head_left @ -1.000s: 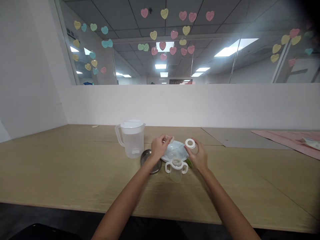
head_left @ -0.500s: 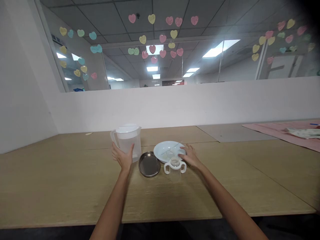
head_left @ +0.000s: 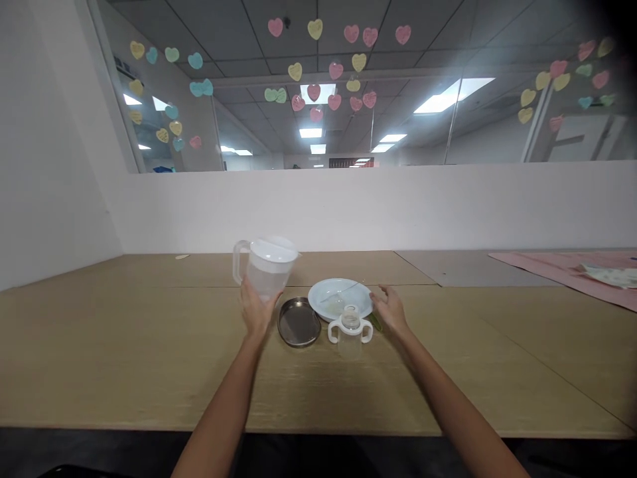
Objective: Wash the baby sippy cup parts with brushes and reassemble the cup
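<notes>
My left hand (head_left: 257,309) is wrapped round the lower body of a clear plastic pitcher (head_left: 271,269) with a white lid. The pitcher leans to the right, its handle on the left side. Just right of it on the table lies a shallow oval metal tray (head_left: 299,323). A pale blue plate (head_left: 318,287) holds a clear piece and a thin straw-like stick, both hard to make out. In front of the plate stands a clear baby bottle (head_left: 350,332) with two white handles and no cap. My right hand (head_left: 391,311) is at the plate's right rim, fingers apart.
A small green object (head_left: 377,323) lies by my right hand, partly hidden. The wooden table (head_left: 149,358) meets a white wall (head_left: 348,212) at the back. A pink cloth (head_left: 542,269) and a grey sheet (head_left: 448,267) lie at the back right.
My left hand has raised the pitcher and tipped it to the right. My right hand has drawn back from over the plate to its right rim. The camera view has shifted slightly.
</notes>
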Demonstrator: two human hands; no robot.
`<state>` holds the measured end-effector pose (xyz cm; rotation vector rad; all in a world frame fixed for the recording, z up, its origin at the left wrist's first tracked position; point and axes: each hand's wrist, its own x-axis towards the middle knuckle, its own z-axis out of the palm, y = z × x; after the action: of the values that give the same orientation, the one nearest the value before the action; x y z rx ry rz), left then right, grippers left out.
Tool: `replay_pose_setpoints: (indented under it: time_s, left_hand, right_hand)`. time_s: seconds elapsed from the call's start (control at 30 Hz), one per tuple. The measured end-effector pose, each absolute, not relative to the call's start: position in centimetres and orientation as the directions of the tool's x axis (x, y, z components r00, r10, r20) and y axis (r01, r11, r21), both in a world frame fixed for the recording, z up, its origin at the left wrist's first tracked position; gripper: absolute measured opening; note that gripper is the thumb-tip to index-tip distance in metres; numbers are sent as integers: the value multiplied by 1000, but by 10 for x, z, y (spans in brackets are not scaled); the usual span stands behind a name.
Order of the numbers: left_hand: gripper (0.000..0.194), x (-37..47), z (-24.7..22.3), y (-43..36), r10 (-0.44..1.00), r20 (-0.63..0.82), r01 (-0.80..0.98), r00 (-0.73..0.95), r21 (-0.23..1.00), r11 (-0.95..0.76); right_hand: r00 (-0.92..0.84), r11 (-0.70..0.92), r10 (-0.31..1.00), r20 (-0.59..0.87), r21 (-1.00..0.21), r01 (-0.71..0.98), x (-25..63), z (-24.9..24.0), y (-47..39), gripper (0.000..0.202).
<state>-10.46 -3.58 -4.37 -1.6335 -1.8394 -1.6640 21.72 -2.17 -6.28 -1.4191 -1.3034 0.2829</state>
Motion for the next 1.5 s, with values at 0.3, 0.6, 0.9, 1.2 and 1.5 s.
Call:
replay_pose_setpoints:
  time_s: [0.3, 0.6, 0.9, 1.2, 1.5]
  left_hand:
    - [89, -100, -44, -36, 441, 894, 971, -73, 165, -173]
    - [88, -101, -47, -35, 430, 902, 976, 50, 46, -211]
    - [86, -103, -48, -36, 448, 892, 975, 61, 43, -218]
    - [93, -98, -50, -35, 410, 907, 953, 91, 41, -301]
    - [92, -98, -48, -41, 354, 927, 900, 124, 45, -434]
  right_hand:
    - [470, 128, 768, 435, -823, 553, 225, -56, -27, 73]
    - [268, 46, 863, 428, -595, 803, 211, -58, -29, 28]
    - [257, 22, 868, 424, -551, 834, 208, -55, -33, 24]
    - [250, 19, 875, 414, -546, 838, 208, -54, -33, 25]
    - [247, 25, 874, 417, -548, 836, 209, -55, -33, 24]
